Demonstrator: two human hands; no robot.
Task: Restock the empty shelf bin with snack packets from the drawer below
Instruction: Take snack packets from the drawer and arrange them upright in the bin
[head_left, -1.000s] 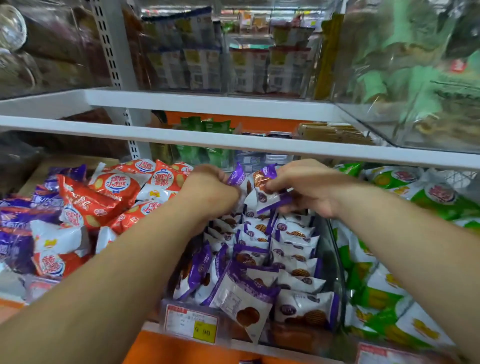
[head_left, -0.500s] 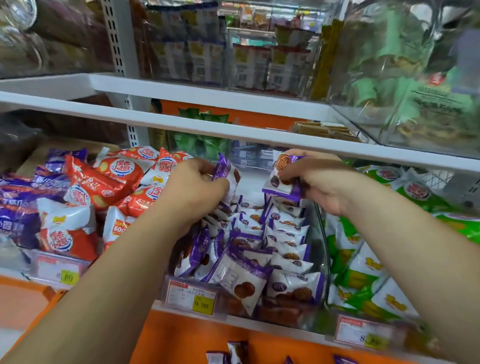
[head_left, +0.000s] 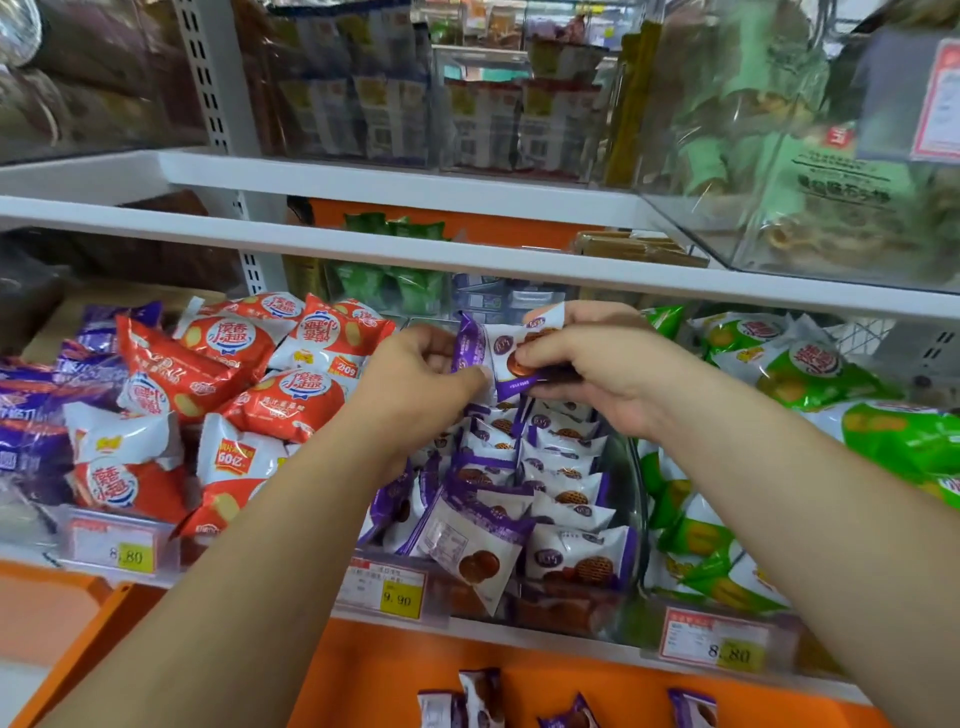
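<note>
Left hand (head_left: 421, 376): fingers curled; a purple packet (head_left: 469, 347) is pinched upright at the fingertips, over the back of the bin
Right hand (head_left: 608, 374): a white-and-purple packet (head_left: 511, 351) is gripped between thumb and fingers, just beside the purple one
Shelf bin (head_left: 638, 493): clear-walled; rows of snack packets (head_left: 563, 499) are stacked inside; flanked by red packets (head_left: 291, 395) and green packets (head_left: 810, 374)
Drawer (head_left: 405, 670): orange, below the bin; a few loose packets (head_left: 480, 696) are seen in it

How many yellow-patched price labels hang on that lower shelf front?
3 price labels: left under the red packets, middle under the purple packets, right under the green packets. Left forearm could hide another.
</note>
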